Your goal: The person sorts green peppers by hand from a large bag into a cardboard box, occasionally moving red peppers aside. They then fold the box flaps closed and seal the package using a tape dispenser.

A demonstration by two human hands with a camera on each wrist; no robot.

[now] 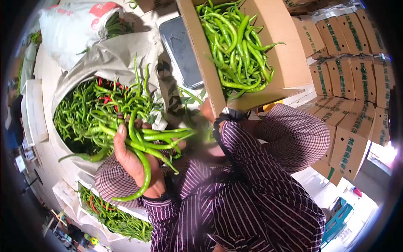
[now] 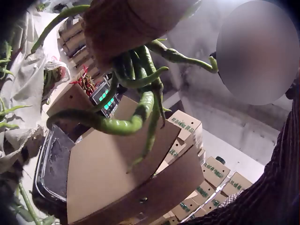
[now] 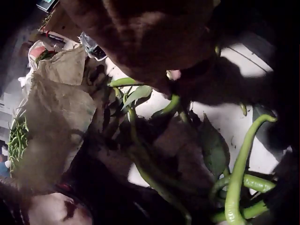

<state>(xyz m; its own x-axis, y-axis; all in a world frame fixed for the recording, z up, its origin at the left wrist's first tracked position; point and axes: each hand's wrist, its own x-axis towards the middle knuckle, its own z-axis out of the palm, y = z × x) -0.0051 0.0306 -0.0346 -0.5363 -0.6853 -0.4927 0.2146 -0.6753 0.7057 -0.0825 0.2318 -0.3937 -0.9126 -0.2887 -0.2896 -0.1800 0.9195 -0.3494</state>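
My left hand (image 1: 134,164) grips a loose bunch of long green chili peppers (image 1: 145,138), raised beside the open sack. In the left wrist view the peppers (image 2: 122,124) hang below the hand, pointing several ways. My right hand (image 1: 206,110) reaches down beside the cardboard box's near corner. Seen from the right wrist, that hand (image 3: 145,37) is over the floor, its fingertips close to a green pepper (image 3: 171,105) and scattered leaves (image 3: 214,145). Shadow hides most of its fingers, and I cannot tell whether they pinch anything.
An open cardboard box (image 1: 289,71) holds many green peppers. Left of it lies a dark scale platform (image 1: 180,50). The sack (image 1: 105,59) contains green and some red peppers. Stacked printed cartons (image 1: 352,147) stand at the right, and another bag of peppers (image 1: 117,218) lies at lower left.
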